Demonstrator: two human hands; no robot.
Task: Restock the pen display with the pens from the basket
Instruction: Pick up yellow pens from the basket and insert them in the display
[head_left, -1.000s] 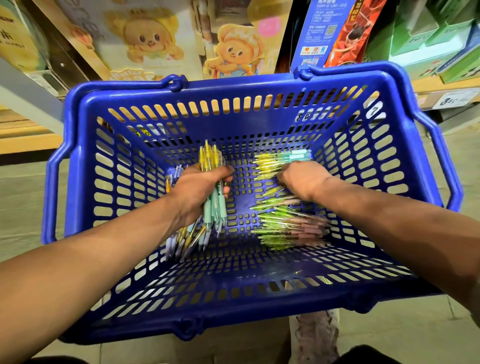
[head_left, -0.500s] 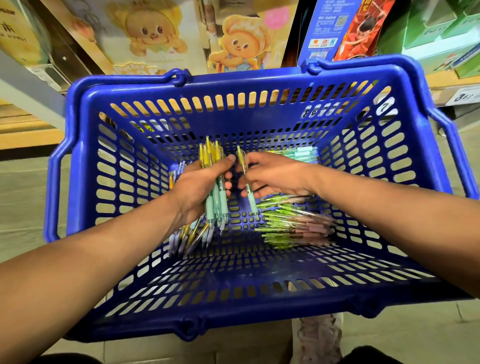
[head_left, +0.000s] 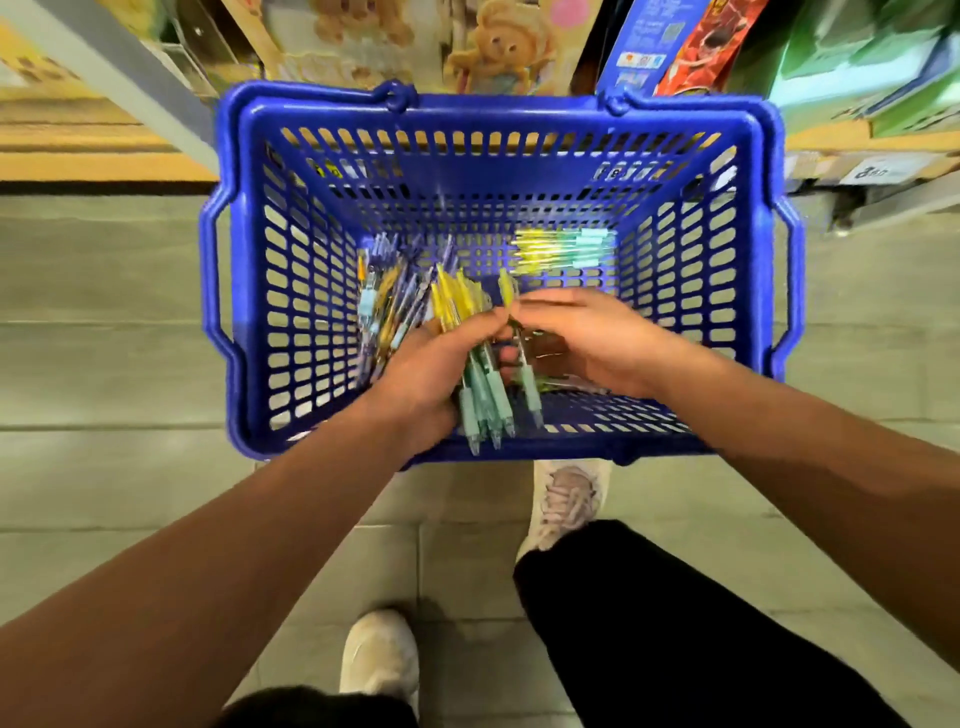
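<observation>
Nearest the camera, dark trouser legs (head_left: 675, 623) and two pale shoes (head_left: 382, 660) are seen on a floor (head_left: 104, 364) of large grey tiles, crossed by thin grout lines. The toe of the farther shoe is met by the near wall of a blue plastic basket (head_left: 519, 119), which is set on the tiles with its handles folded down on the rim.

Above the near part of the basket, a bundle of pens (head_left: 483, 395) with yellow tops and teal grips is gripped in the left hand (head_left: 431, 364), with the fingers curled round it and the tips pointing down towards the near wall. Just beside it, a single pen (head_left: 527, 382) of the same kind is pinched by the right hand (head_left: 587, 338) between thumb and fingers. The two hands are almost touching.

On the basket floor, a loose heap of purple and yellow pens (head_left: 387, 301) is spread at the left, and a neat row of yellow-green pens (head_left: 566, 249) is laid in the far right corner.

Beyond the basket, a low wooden shelf (head_left: 78, 150) is seen at the left. Along the back, boxes printed with a cartoon bear (head_left: 498, 47), a blue box (head_left: 644, 41), a red box (head_left: 711, 36) and green boxes (head_left: 857, 62) are stacked. A price label (head_left: 878, 171) is fixed to the shelf edge at the right. The far goods are blurred.
</observation>
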